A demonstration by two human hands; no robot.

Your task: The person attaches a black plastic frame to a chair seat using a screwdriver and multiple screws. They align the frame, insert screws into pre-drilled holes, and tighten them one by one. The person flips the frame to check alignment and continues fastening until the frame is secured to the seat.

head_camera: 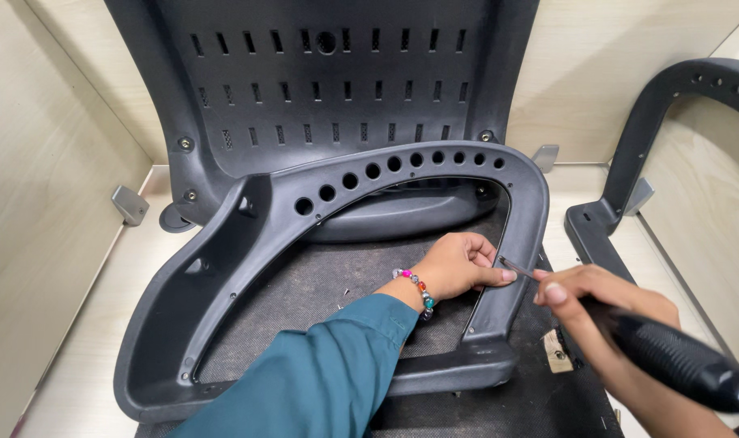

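Note:
A dark grey plastic chair armrest frame (248,243) with a row of round holes lies on a black seat pad (329,284), in front of an upright slotted chair back (329,89). My left hand (459,266), with a beaded bracelet and teal sleeve, reaches through the frame's opening and presses fingers against the inner side of its right arm. My right hand (605,304) grips a black-handled screwdriver (678,361). Its thin metal tip (515,266) meets the frame's right arm beside my left fingertips.
A second dark armrest frame (653,138) stands at the right against the beige wall. Beige panels enclose the bench on the left, back and right, with small metal brackets (129,203) at the corners. A small pale bracket piece (558,353) lies on the pad near my right wrist.

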